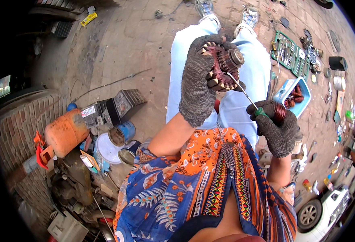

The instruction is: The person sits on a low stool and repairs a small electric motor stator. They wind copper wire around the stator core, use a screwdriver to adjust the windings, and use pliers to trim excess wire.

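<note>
My left hand (199, 76), in a dark grey knitted glove, is closed round a motor armature (219, 78) with dark red copper windings and a round metal hub. It holds the part above my lap. In my gloved right hand (280, 129) is a screwdriver (246, 93) with a green handle and a thin metal shaft. Its tip reaches in among the windings, though the exact contact point is hard to see. A dark red copper coil (280, 113) also shows at the right hand's fingers, apparently tucked in the grip.
To the right lie a green tool case (290, 54) and a light blue tub (306, 101) with copper coils in it. Left stand an orange gas cylinder (67, 132), a blue can (127, 131) and a white bucket (106, 149). A white car (326, 213) is at lower right.
</note>
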A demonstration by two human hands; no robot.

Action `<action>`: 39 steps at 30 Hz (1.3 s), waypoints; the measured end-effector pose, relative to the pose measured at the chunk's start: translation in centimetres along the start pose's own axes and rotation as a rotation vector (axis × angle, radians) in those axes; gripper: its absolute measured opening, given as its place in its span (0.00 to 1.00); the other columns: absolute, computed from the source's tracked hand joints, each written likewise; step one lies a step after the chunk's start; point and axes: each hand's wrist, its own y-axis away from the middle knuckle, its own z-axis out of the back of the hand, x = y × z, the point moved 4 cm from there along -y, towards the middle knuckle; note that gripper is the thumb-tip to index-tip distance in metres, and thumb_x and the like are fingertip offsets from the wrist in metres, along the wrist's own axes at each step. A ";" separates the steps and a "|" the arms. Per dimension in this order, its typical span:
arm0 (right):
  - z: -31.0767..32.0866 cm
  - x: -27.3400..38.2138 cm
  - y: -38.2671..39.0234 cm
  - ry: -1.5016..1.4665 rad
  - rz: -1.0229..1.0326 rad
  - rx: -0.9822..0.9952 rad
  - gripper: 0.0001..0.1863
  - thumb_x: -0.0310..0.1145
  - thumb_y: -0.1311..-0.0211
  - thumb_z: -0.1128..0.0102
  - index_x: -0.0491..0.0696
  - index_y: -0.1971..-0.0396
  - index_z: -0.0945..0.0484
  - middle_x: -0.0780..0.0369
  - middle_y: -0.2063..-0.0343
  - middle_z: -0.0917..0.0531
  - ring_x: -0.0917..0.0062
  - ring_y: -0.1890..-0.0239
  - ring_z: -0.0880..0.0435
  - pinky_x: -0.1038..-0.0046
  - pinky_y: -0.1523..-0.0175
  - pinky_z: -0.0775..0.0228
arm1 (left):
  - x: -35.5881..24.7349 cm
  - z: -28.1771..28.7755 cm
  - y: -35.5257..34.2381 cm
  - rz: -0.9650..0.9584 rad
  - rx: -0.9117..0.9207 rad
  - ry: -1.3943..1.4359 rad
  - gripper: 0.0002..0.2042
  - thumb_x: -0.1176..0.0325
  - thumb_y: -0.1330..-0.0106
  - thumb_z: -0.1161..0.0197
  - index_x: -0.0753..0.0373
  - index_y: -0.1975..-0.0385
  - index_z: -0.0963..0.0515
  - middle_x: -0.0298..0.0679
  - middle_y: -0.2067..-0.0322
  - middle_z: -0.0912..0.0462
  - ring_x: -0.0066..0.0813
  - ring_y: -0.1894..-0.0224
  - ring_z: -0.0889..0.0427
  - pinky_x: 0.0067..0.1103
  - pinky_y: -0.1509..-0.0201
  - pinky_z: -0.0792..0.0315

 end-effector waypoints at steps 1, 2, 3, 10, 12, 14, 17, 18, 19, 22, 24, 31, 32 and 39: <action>-0.1 0.0 0.0 -0.007 -0.007 -0.001 0.08 0.28 0.49 0.36 0.39 0.71 0.20 0.60 0.71 0.17 0.82 0.74 0.22 0.80 0.69 0.30 | 0.1 0.2 0.0 -0.010 0.005 -0.023 0.25 0.49 0.37 0.53 0.59 0.47 0.36 0.42 0.54 0.28 0.35 0.54 0.24 0.32 0.53 0.26; -0.1 0.0 0.0 -0.019 -0.004 -0.001 0.08 0.28 0.49 0.36 0.39 0.71 0.19 0.60 0.71 0.17 0.82 0.74 0.22 0.80 0.69 0.30 | 0.3 0.5 0.0 -0.022 0.007 -0.047 0.25 0.49 0.38 0.53 0.60 0.47 0.36 0.42 0.54 0.28 0.35 0.54 0.24 0.33 0.52 0.26; -0.2 -0.1 -0.1 -0.031 -0.002 -0.002 0.08 0.28 0.49 0.36 0.39 0.71 0.19 0.60 0.71 0.17 0.83 0.74 0.22 0.80 0.69 0.30 | 0.5 0.5 -0.1 -0.090 0.014 0.005 0.22 0.54 0.38 0.48 0.63 0.50 0.35 0.43 0.57 0.26 0.34 0.57 0.22 0.29 0.55 0.23; -0.8 -1.4 0.0 -0.129 0.100 -0.026 0.06 0.24 0.50 0.37 0.39 0.71 0.20 0.59 0.69 0.17 0.79 0.71 0.21 0.78 0.66 0.29 | 0.2 0.7 -0.1 -0.135 0.043 -0.162 0.27 0.49 0.37 0.52 0.64 0.46 0.37 0.43 0.53 0.28 0.31 0.53 0.24 0.33 0.51 0.26; -0.9 -1.5 0.0 -0.108 0.171 -0.039 0.06 0.23 0.51 0.36 0.39 0.72 0.21 0.58 0.69 0.18 0.78 0.70 0.20 0.77 0.65 0.29 | -0.1 -0.2 -0.1 -0.166 0.005 -0.002 0.23 0.54 0.37 0.49 0.65 0.49 0.35 0.43 0.58 0.25 0.32 0.58 0.21 0.29 0.56 0.23; -0.8 -1.2 -0.1 -0.053 0.234 -0.057 0.06 0.22 0.52 0.36 0.39 0.72 0.21 0.58 0.68 0.18 0.77 0.69 0.20 0.77 0.65 0.29 | 0.0 -0.4 0.0 -0.141 -0.013 0.170 0.20 0.58 0.37 0.47 0.66 0.51 0.33 0.44 0.61 0.23 0.33 0.63 0.19 0.26 0.61 0.20; -0.6 -0.8 -0.1 0.024 0.268 -0.089 0.07 0.22 0.53 0.35 0.40 0.72 0.21 0.57 0.68 0.18 0.76 0.69 0.20 0.76 0.64 0.28 | 0.5 0.0 0.4 -0.047 0.022 0.281 0.20 0.57 0.36 0.47 0.66 0.51 0.33 0.44 0.62 0.22 0.33 0.64 0.18 0.27 0.63 0.20; -0.6 -0.8 -0.1 0.010 0.245 -0.095 0.07 0.22 0.54 0.35 0.40 0.72 0.21 0.57 0.68 0.18 0.76 0.70 0.20 0.76 0.64 0.28 | 0.0 -0.4 0.6 -0.030 0.036 0.339 0.20 0.58 0.36 0.47 0.66 0.51 0.33 0.44 0.62 0.22 0.33 0.65 0.18 0.27 0.63 0.20; -0.7 -0.8 0.0 -0.004 0.222 -0.102 0.07 0.22 0.54 0.35 0.40 0.72 0.21 0.57 0.69 0.18 0.76 0.70 0.20 0.76 0.64 0.28 | -0.1 -0.6 0.6 -0.013 0.034 0.371 0.20 0.58 0.36 0.47 0.66 0.51 0.33 0.44 0.62 0.22 0.33 0.65 0.18 0.27 0.63 0.20; -1.1 -1.0 0.3 0.005 0.209 -0.143 0.06 0.22 0.53 0.35 0.40 0.73 0.21 0.58 0.70 0.18 0.77 0.71 0.20 0.76 0.65 0.28 | 0.1 -0.4 0.2 0.006 0.005 0.395 0.20 0.58 0.36 0.47 0.66 0.52 0.33 0.44 0.62 0.22 0.33 0.64 0.18 0.27 0.64 0.20; -1.0 -0.6 0.0 0.074 0.210 -0.104 0.05 0.23 0.52 0.36 0.40 0.73 0.21 0.58 0.71 0.17 0.77 0.71 0.20 0.77 0.65 0.28 | 0.7 0.0 -0.2 -0.055 -0.022 0.341 0.19 0.58 0.36 0.47 0.67 0.52 0.33 0.44 0.62 0.23 0.34 0.64 0.19 0.27 0.63 0.20; -0.2 -0.1 -0.4 0.024 0.058 -0.010 0.06 0.25 0.50 0.36 0.39 0.73 0.20 0.58 0.72 0.17 0.79 0.72 0.20 0.78 0.67 0.29 | 0.1 -0.1 -0.6 -0.154 0.079 0.164 0.19 0.58 0.37 0.46 0.67 0.54 0.33 0.44 0.61 0.24 0.33 0.61 0.20 0.26 0.62 0.20; -0.2 0.1 -0.3 0.025 0.027 -0.005 0.06 0.25 0.50 0.36 0.39 0.73 0.20 0.59 0.72 0.17 0.79 0.72 0.21 0.79 0.67 0.29 | -0.1 0.0 -0.5 -0.155 0.074 0.135 0.19 0.59 0.37 0.47 0.67 0.53 0.33 0.45 0.60 0.25 0.34 0.60 0.20 0.27 0.60 0.21; -0.3 -0.1 -0.3 0.004 -0.030 0.018 0.06 0.26 0.49 0.36 0.40 0.71 0.19 0.61 0.72 0.17 0.83 0.75 0.23 0.80 0.69 0.30 | -0.1 0.0 -0.3 -0.169 0.020 0.084 0.19 0.60 0.38 0.46 0.66 0.52 0.33 0.46 0.61 0.25 0.36 0.60 0.21 0.28 0.60 0.21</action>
